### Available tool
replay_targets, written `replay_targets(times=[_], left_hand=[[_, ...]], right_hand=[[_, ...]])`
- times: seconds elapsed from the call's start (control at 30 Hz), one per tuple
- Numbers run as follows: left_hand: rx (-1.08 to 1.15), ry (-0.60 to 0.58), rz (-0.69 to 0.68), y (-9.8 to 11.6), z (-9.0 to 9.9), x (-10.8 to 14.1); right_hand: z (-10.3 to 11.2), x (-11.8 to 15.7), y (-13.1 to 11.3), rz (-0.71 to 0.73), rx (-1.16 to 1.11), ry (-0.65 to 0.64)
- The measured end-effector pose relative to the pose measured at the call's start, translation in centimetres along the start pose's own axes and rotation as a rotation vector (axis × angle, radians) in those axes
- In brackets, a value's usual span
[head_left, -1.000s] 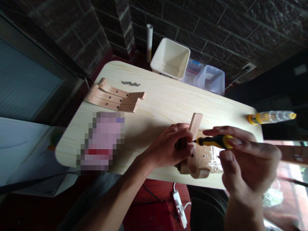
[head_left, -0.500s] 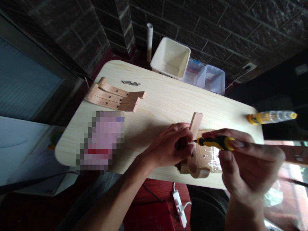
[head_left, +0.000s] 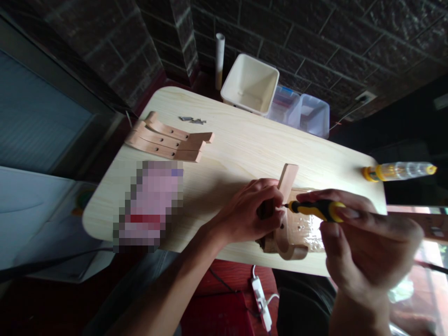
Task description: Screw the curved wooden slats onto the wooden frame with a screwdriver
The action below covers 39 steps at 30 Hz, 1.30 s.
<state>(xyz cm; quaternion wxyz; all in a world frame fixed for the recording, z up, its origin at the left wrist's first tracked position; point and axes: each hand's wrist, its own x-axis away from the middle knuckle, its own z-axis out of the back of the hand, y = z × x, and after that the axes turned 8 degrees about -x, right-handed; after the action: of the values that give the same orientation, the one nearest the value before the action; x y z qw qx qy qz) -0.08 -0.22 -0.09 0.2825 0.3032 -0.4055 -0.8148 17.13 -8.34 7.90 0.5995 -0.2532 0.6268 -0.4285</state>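
Screwdriver (head_left: 317,209) near-level, tip leftward

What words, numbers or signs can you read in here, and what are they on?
None: no word, number, brand or sign can be read.
Pinkish thing: blurred into blocks, so any writing is lost.
Yellow-and-black screwdriver: no lettering I can make out.
White power strip: any print is too small to read.
Clear-and-yellow container: too blurred to read anything.
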Motion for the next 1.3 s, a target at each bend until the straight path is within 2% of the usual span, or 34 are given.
replay_targets(times=[0.33,0.5,0.97,1.17,1.3], left_hand=[[-0.006,-0.015,0.009,-0.18,0.00,-0.06],[-0.010,-0.002,-0.007,-0.24,-0.08,0.02],[-0.017,-0.003,-0.005,-0.19,0.00,-0.16],[-0.001,-0.014,0.003,-0.28,-0.03,-0.15],[0.011,-0.021,0.011,-0.22,-0.06,-0.24]], right_hand=[[-0.21,-0.14,0.28,0.041,-0.036,0.017],[-0.23,0.12,-0.17,-0.009,-0.021,0.027],[-0.08,-0.18,0.07,0.044,0.003,0.034],[-0.54,0.13,-0.02,0.033,0.013,0.088],[-0.08,-0.07,0.13,0.018,0.029,0.042]])
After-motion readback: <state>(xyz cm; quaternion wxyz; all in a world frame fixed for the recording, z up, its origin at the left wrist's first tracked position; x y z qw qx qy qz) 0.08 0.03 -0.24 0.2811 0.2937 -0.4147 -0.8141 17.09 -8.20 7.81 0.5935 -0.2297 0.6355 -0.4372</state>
